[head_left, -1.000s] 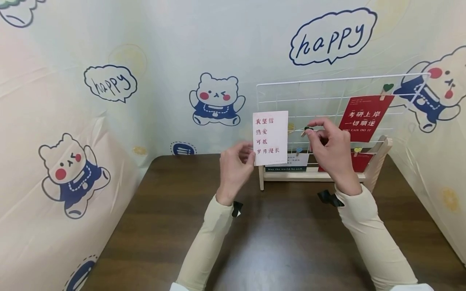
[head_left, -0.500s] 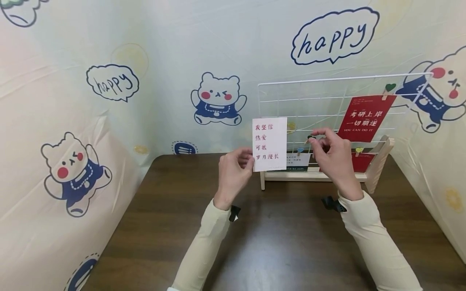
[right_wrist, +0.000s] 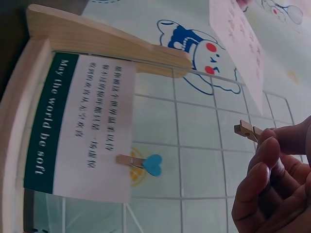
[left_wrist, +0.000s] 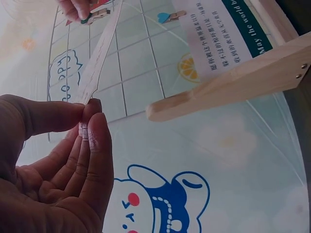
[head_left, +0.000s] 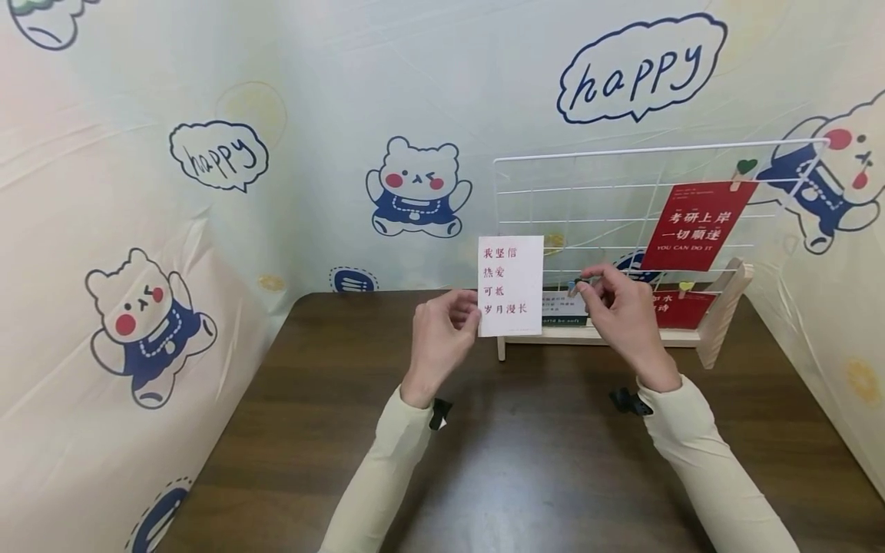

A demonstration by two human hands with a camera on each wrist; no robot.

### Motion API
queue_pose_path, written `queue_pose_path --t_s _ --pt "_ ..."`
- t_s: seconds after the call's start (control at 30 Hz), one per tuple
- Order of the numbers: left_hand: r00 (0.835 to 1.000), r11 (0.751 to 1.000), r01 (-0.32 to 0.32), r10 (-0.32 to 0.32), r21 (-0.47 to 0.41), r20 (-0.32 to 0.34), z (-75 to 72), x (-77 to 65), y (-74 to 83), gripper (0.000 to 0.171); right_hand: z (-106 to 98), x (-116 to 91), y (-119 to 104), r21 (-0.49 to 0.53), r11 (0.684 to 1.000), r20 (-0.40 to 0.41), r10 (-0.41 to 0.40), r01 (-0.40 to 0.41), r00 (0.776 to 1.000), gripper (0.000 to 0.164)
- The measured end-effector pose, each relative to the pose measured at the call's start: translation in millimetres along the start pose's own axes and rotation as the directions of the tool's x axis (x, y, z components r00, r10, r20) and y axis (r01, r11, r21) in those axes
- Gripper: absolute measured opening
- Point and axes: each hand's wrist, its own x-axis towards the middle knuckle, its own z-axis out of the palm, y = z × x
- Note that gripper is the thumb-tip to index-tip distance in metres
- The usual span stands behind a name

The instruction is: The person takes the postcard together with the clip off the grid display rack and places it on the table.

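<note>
My left hand (head_left: pixel 442 338) pinches a white card (head_left: pixel 511 286) with red Chinese characters by its left edge, between thumb and fingers. The card stands upright in front of the wire grid rack (head_left: pixel 588 187). To the card's right, my right hand (head_left: pixel 625 322) pinches a small wooden clothespin (right_wrist: pixel 248 130) between thumb and forefinger; its green heart shows in the left wrist view. In the right wrist view the clothespin points toward the grid, apart from the card. Low on the rack, a white and green card (right_wrist: pixel 92 126) hangs from a clothespin with a blue heart (right_wrist: pixel 152 165).
A red card (head_left: pixel 698 226) hangs at the rack's upper right under a green heart clothespin (head_left: pixel 745 167). Below it hangs another red card (head_left: pixel 684 311) with a yellow heart clothespin (head_left: pixel 684 287). The rack's wooden base (head_left: pixel 608 336) stands on the dark table (head_left: pixel 498 461).
My left hand has lowered the white card. My right hand, with the clothespin, has also come down, then a little left toward the card.
</note>
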Motion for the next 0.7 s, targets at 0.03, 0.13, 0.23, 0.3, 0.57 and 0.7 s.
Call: queue_pose_path --t_s 0.03,0.13,0.23,0.3,0.57,0.7 --pt "1.0 1.0 0.003 -0.003 0.002 0.003 -0.7 -1.1 -0.6 0.016 1 -1 1 0.002 1.0 0.006 -0.002 0.002 1.0 0.014" --pt "1.0 1.0 0.016 -0.016 0.004 0.014 -3.1 -4.6 -3.4 0.016 4 -4 4 -0.009 1.0 0.022 -0.001 0.002 1.0 0.015" --pt "0.999 0.999 0.035 -0.035 0.005 0.025 -5.2 -7.6 -7.1 0.015 8 -6 7 -0.012 1.0 0.035 -0.002 0.002 0.999 0.014" --pt "0.999 0.999 0.046 -0.046 0.004 0.029 -6.1 -9.6 -10.4 0.016 10 -7 9 -0.017 1.0 0.039 -0.006 0.006 0.999 0.012" --pt "0.996 0.997 0.08 -0.081 0.014 0.039 -10.6 -18.3 -21.9 0.015 20 -10 13 -0.037 0.999 0.084 0.013 -0.01 0.996 0.009" --pt "0.994 0.995 0.098 -0.1 0.027 0.045 -12.9 -22.4 -27.5 0.016 23 -10 16 -0.054 0.998 0.1 0.021 -0.015 0.995 0.008"
